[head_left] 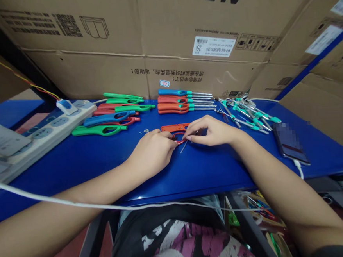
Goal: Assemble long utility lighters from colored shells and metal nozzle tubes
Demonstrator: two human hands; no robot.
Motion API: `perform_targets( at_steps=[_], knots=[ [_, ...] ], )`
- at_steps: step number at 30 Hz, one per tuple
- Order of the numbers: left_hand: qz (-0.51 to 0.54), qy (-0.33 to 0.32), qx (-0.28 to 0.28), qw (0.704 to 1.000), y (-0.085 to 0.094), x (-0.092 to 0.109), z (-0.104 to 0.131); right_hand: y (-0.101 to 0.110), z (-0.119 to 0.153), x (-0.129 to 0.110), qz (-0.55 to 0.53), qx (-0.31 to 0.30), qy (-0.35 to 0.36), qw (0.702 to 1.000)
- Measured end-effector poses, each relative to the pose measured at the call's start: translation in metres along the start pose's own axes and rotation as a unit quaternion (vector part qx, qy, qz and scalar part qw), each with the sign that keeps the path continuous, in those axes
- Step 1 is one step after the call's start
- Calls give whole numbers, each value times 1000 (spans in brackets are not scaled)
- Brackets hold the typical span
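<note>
In the middle of the blue table, my left hand (151,153) pinches the near end of a red lighter handle (180,142) between thumb and fingers. My right hand (214,130) is closed at the handle's other side, its thumb and fingertips on it, hiding part of it. A thin, pale tube-like strip (183,147) sticks out below the right fingertips; how it is attached cannot be made out. Just behind my fingers lies an orange handle shell (171,127), its right part covered by my right hand.
Green, red and blue handles (101,130) lie at the back left. Several lighters with metal rods (173,108) form a row behind my hands. Loose rod assemblies (256,118) and a phone (290,143) are right; a power strip (46,131) is left. A cardboard box (111,66) stands behind.
</note>
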State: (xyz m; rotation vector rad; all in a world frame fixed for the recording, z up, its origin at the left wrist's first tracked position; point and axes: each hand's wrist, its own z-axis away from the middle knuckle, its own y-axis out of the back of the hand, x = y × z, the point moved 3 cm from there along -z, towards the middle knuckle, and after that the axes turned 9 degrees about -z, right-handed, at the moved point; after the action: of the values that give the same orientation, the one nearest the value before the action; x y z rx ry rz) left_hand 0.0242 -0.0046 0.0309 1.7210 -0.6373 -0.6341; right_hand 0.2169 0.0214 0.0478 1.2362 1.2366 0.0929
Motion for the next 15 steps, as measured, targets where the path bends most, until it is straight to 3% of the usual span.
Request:
perform_targets(
  at_steps=[9, 15],
  knots=[
    [-25, -8, -15, 1000, 1, 3, 0, -5, -2, -5, 5, -19, 8, 1000],
    [20, -4, 1, 1000, -4, -5, -3, -3, -1, 1, 1, 10, 8, 1000]
  ],
)
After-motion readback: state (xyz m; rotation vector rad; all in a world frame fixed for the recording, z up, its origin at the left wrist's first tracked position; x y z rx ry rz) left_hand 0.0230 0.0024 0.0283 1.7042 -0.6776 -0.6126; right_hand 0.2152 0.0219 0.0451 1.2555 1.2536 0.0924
